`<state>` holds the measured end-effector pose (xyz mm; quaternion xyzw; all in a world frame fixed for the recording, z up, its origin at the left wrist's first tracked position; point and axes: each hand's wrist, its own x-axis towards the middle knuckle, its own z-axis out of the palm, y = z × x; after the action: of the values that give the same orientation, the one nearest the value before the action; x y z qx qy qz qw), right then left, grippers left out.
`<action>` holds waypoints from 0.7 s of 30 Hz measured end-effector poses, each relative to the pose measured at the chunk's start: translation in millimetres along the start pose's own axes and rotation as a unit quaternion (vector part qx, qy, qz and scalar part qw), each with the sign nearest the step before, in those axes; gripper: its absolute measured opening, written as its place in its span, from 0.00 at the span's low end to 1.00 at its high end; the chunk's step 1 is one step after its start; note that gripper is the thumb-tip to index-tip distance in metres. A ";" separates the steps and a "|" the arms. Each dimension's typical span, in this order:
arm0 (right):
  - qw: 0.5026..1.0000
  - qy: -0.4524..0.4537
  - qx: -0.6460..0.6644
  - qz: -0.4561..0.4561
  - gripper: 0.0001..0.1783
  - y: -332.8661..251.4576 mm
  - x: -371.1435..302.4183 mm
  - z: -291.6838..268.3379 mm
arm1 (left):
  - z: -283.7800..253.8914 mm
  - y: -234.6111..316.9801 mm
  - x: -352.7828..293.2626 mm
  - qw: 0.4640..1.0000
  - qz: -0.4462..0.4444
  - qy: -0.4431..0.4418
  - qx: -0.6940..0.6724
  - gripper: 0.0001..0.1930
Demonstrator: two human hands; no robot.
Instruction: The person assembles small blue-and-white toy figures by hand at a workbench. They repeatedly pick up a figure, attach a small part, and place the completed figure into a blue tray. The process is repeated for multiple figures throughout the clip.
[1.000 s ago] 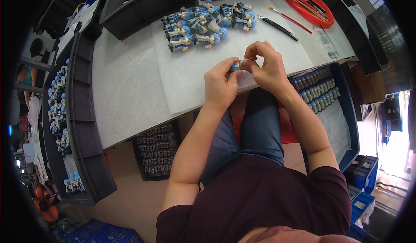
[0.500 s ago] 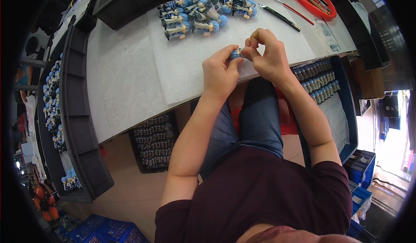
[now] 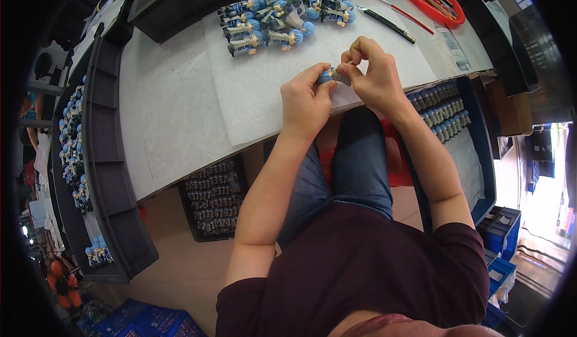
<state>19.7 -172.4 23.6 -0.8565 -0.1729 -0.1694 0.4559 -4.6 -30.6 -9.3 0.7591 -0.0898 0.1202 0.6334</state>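
My left hand is closed round the blue-haired head of a small figurine, above the near edge of a white foam sheet. Thumb and fingers of my right hand are pinched together close beside it, at the figurine's pale grey lower body. A tiny light bit seems to show between those fingertips, too small to name. Farther back on the sheet lies a heap of finished-looking figurines with blue hair and blue-and-white clothes.
Right of the heap lie a black-handled craft knife and a red paintbrush. A red basin holds brushes. Trays of figurine parts stand right, below left and far left. A dark crate borders the table's back.
My right fingers have shifted slightly away from the left hand, so more of the figurine's pale body shows between the hands. The left hand keeps its place.
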 end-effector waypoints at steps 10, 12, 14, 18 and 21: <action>0.999 0.019 -0.044 -0.012 0.11 9.2 13.8 -2.4 | -2.4 -0.5 2.5 1.000 0.000 -0.009 0.001 0.14; 1.000 -0.014 -0.005 -0.018 0.11 -5.9 -0.2 1.4 | -2.0 -3.0 -1.1 1.000 -0.012 -0.001 -0.001 0.14; 0.999 0.029 -0.041 0.003 0.12 13.1 10.3 -4.6 | 0.1 0.3 1.7 1.000 -0.017 -0.014 -0.003 0.14; 0.996 0.073 -0.032 0.032 0.13 25.5 23.7 -23.0 | 1.1 -5.2 1.9 1.000 0.010 -0.003 -0.013 0.14; 0.998 0.021 0.051 0.030 0.15 4.1 10.7 -12.8 | -0.8 -3.6 2.9 1.000 0.000 -0.006 0.000 0.15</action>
<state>29.3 -183.8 32.2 -0.8330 -0.1465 -0.1645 0.5076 -0.8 -29.1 -11.7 0.7600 -0.0936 0.1156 0.6327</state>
